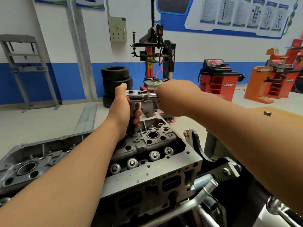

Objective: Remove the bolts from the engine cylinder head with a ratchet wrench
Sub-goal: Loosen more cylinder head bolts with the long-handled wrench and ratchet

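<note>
The grey engine cylinder head point(152, 167) lies across the lower middle of the view, with round valve caps and bolt holes on top. A chrome ratchet wrench point(141, 95) stands above its far end on a vertical extension that reaches down to the head. My left hand point(122, 110) grips that extension just under the ratchet's head. My right hand point(173, 97) is wrapped round the ratchet's handle, which points right. The socket and the bolt under it are hidden behind my left hand.
The head sits on a metal stand with a bracket point(198, 145) and bolts at the right. Behind it are a tyre changer point(155, 51), stacked tyres point(116, 82), an orange wheel balancer point(218, 79) and a grey frame point(24, 68) by the wall.
</note>
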{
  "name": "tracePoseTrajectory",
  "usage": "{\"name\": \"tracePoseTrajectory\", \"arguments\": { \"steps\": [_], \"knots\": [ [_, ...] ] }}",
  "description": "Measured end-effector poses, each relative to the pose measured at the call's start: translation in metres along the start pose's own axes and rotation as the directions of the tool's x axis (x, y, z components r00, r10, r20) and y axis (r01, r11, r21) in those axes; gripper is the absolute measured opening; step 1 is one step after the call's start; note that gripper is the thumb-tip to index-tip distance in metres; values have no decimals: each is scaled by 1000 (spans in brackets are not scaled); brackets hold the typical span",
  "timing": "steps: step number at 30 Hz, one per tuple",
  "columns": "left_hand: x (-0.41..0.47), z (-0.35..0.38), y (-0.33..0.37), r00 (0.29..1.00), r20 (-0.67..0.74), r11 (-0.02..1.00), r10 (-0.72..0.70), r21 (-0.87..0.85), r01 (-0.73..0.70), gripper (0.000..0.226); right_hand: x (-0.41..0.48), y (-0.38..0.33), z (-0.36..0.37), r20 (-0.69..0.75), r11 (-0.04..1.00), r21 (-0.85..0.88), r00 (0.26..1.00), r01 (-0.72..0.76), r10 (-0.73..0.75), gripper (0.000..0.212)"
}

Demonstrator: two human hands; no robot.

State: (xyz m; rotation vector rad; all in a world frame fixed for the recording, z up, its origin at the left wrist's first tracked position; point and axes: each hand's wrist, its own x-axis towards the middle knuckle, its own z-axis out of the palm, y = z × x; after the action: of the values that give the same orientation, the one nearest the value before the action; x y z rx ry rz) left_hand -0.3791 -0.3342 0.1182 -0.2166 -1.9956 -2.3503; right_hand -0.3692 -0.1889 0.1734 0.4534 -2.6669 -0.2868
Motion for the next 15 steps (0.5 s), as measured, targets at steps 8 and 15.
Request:
{"name": "tracePoseTrajectory", "arguments": {
  "steps": [8, 15],
  "knots": [
    [2, -11, -1, 993, 90, 997, 76, -33, -73, 39, 79, -30, 16, 192, 962, 257, 981, -89, 39, 23],
    [1, -7, 4, 998, 45, 998, 38, 39, -40, 40, 77, -33, 16, 171, 966, 244, 984, -86, 44, 20]
  ]
}}
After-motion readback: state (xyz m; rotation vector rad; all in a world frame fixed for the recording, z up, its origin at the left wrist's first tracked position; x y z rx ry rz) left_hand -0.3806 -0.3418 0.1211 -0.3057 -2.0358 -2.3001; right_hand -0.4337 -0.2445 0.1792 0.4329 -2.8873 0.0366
